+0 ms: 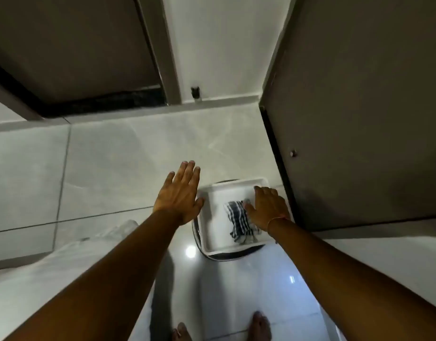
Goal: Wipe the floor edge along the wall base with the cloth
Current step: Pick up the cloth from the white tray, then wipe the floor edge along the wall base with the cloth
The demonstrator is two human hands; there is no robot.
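Observation:
A blue-and-white striped cloth (239, 221) lies crumpled inside a white square tub (218, 200) standing on the pale tiled floor. My right hand (267, 207) reaches into the tub with fingers spread, its thumb touching the cloth's upper right edge; it does not grip the cloth. My left hand (181, 191) hovers flat and open just left of the tub, holding nothing. The wall base (217, 103) runs across the frame beyond the tub, where the white wall meets the floor.
A dark grey door (359, 119) stands close on the right of the tub. Another dark door and its frame (160, 52) are at upper left. A small dark fitting (195, 92) sits low on the wall. My bare feet (261, 327) are at the bottom.

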